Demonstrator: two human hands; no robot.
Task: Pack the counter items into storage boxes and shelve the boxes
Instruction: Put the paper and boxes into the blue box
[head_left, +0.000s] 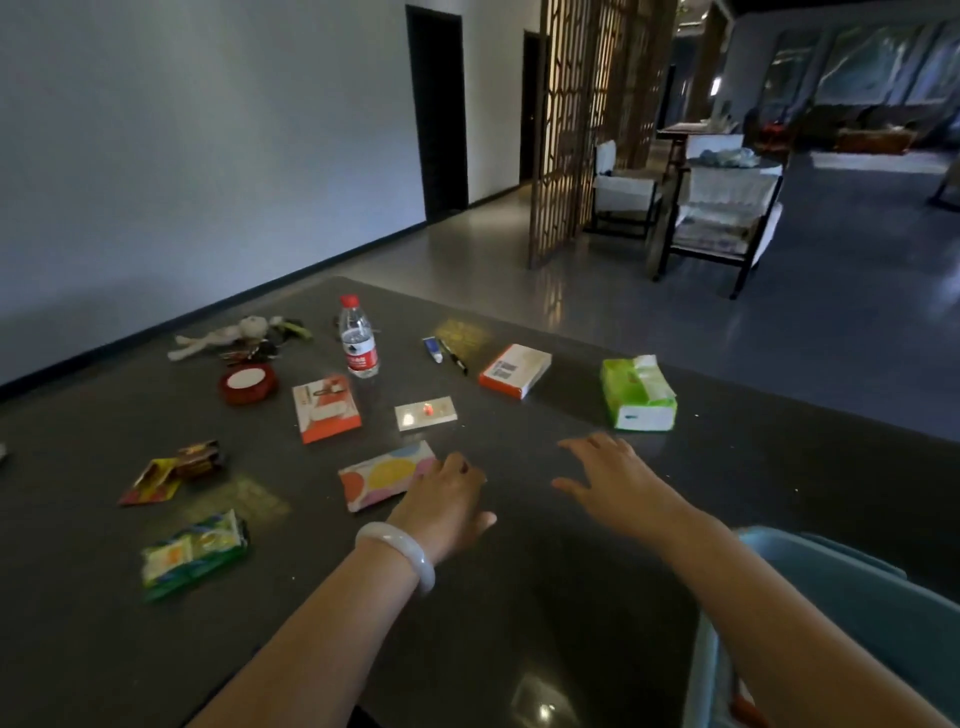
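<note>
On the dark counter, my left hand rests at the right end of a flat pack with coloured dots, fingers touching its edge, not clearly gripping it. My right hand hovers open above the bare counter, palm down, just left of a green tissue pack. Further off lie a small white card with a red spot, two orange-and-white boxes, a water bottle and a red round tin. A light blue storage box stands under my right forearm.
Snack packets lie at the left front. A plush toy with keys, a small tube and a pen sit towards the far edge. Beyond the counter are floor, a lattice screen and chairs.
</note>
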